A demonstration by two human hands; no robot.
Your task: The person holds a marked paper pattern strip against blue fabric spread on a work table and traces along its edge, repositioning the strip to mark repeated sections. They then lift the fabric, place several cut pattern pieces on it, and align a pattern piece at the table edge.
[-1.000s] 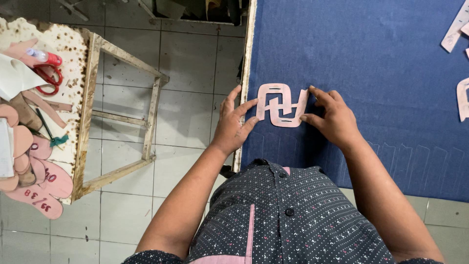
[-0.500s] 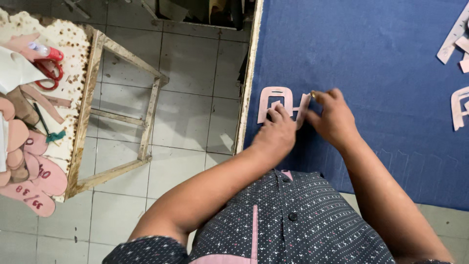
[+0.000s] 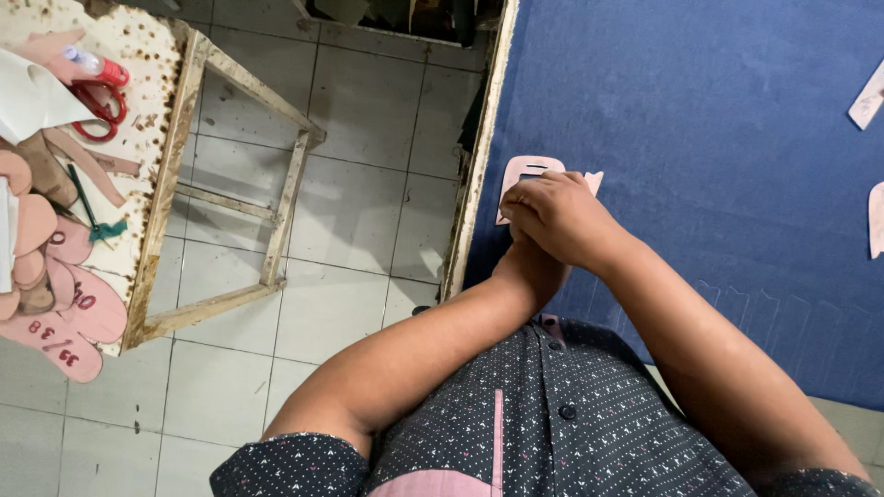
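One pink cutout piece [image 3: 529,171] lies flat on the blue table [image 3: 700,101], close to the table's left edge and roughly midway along it. Only its upper part shows: a rounded top with a small dark slot, plus a pale pink tip sticking out to the right of the hands. The rest is covered.

Right hand [image 3: 559,216] rests on top of the piece, palm down. Fingers curled inward and pressed together, knuckles up; fingertips hidden under the hand, so cannot tell whether they pinch the piece or only press on it. Contact with the pink piece is visible along its upper edge.

Left hand [image 3: 527,267] sits directly beneath the right one, mostly covered by it. Only the wrist and back of the hand show; finger position cannot be told. It lies at the table's left edge, touching the right hand.

Two more pale pink pieces on the same table: one [image 3: 866,98] at the right edge near the far corner, one [image 3: 876,219] lower along the right edge. Both well apart from the hands.

Wooden side table [image 3: 175,161] stands to the left across a tiled floor [image 3: 359,202], its top spotted and worn. On it: red-handled scissors [image 3: 97,109] near the far edge, a stack of pink sole-shaped cutouts [image 3: 55,304] at the near left corner, and a green-tipped tool [image 3: 92,216] between them.
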